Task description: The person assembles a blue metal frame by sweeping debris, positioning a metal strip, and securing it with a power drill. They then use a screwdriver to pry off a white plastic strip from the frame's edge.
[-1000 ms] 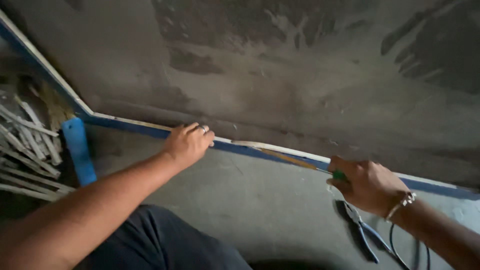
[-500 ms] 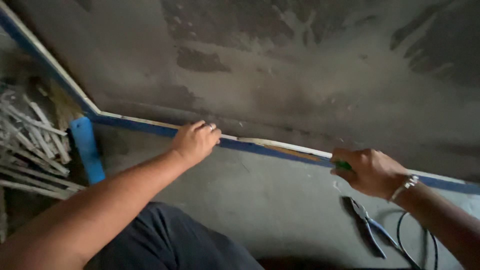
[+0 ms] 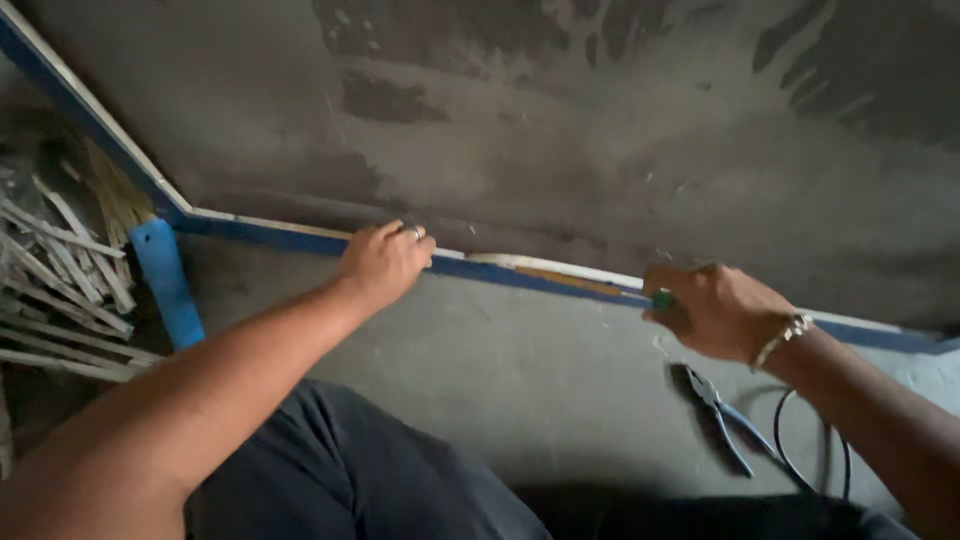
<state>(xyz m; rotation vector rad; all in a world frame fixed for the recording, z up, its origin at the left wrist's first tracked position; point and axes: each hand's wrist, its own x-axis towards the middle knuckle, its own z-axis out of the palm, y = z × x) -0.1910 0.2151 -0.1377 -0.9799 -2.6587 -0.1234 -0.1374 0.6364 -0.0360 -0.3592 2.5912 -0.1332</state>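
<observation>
A blue and white strip [image 3: 520, 270] runs along the foot of a grey plastered wall [image 3: 560, 130], where it meets the grey floor [image 3: 500, 370]. My left hand [image 3: 383, 262] rests on the strip, fingers curled over its top edge, a ring on one finger. My right hand [image 3: 715, 310], with a bracelet on the wrist, is closed on a small green-handled tool [image 3: 662, 299] whose tip sits against the strip. The tool's working end is hidden by my fingers.
Pliers with dark handles [image 3: 722, 415] lie on the floor below my right hand, beside a loop of black cable [image 3: 800, 460]. At the left lie a blue flat piece [image 3: 165, 280] and a pile of pale wooden sticks [image 3: 60, 290]. My dark trousers [image 3: 340, 480] fill the bottom.
The view has shifted slightly, so both hands sit a little lower and the left one further right. Both hands keep their hold on the strip and the tool.
</observation>
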